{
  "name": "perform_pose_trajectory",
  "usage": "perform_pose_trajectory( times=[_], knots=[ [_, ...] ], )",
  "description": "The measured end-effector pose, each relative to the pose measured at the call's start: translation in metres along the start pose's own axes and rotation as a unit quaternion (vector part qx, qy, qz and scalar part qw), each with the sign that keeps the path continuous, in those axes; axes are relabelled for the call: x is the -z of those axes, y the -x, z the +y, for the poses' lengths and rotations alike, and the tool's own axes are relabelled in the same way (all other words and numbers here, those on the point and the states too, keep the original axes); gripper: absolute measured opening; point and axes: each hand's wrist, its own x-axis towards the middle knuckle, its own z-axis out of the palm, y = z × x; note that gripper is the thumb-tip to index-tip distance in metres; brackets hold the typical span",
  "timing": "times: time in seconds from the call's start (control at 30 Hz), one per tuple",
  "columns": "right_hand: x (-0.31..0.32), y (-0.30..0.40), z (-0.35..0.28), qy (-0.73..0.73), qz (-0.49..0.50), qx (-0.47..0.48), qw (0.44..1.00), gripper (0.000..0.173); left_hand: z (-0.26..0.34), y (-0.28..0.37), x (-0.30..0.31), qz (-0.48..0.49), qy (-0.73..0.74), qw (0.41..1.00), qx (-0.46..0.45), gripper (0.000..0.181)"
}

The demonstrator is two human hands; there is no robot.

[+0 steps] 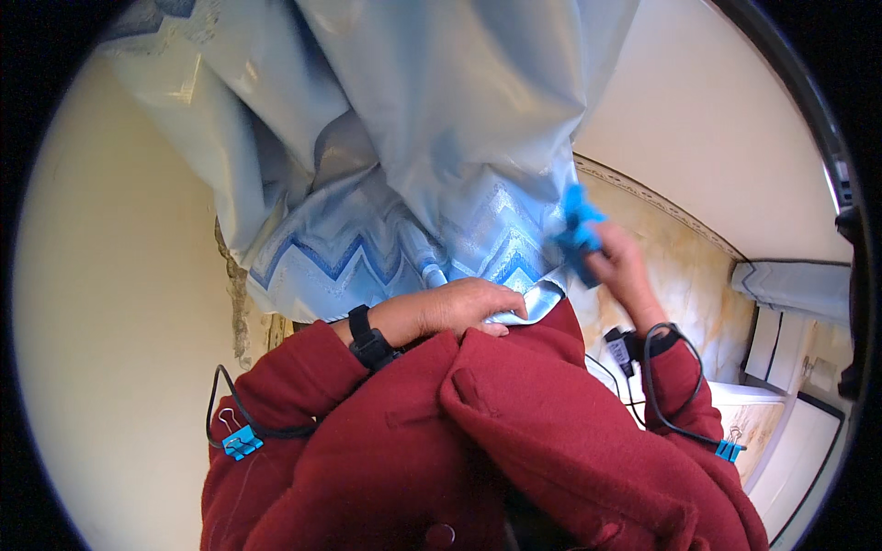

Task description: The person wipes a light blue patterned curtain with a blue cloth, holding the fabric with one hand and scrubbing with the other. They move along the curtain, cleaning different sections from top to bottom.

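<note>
A light blue plastic-looking curtain [475,138] with blue zigzag bands hangs in folds before me. Its bottom hem is pinched between the thumb and fingers of my left hand [482,303], close to my red coat. My right hand [617,258] grips a bright blue cloth [579,224] at the curtain's right edge; both are blurred, and whether the cloth touches the curtain I cannot tell. Black bands with small devices circle both wrists, and cables run from them to blue binder clips on my sleeves.
A plain cream wall [117,275] rises on the left, with damaged plaster [236,296] beside the curtain. On the right are a marbled wall panel [675,241] with a patterned border, a rolled or folded pale cover [792,282] and white furniture or fittings [792,448].
</note>
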Motion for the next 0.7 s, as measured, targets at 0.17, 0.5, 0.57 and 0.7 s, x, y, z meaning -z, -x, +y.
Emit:
perform_pose_trajectory(
  times=[0.17,0.5,0.57,0.7],
  knots=[
    [-0.029,0.032,0.002,0.078,-0.136,0.033,0.987,0.042,0.004,0.012,0.007,-0.015,0.018,0.999,0.034,0.036],
    [-0.019,-0.006,-0.006,-0.004,-0.001,0.074,0.997,0.043,0.015,-0.003,0.004,0.074,0.010,0.996,0.054,0.054],
    [-0.032,0.002,-0.011,0.048,-0.211,0.109,0.970,0.038,0.020,-0.003,0.006,-0.024,-0.011,0.998,0.063,0.059],
    [-0.005,0.007,0.012,0.216,-0.225,-0.101,0.945,0.035,0.023,-0.001,0.007,-0.001,0.065,0.997,0.041,0.058]
  ],
)
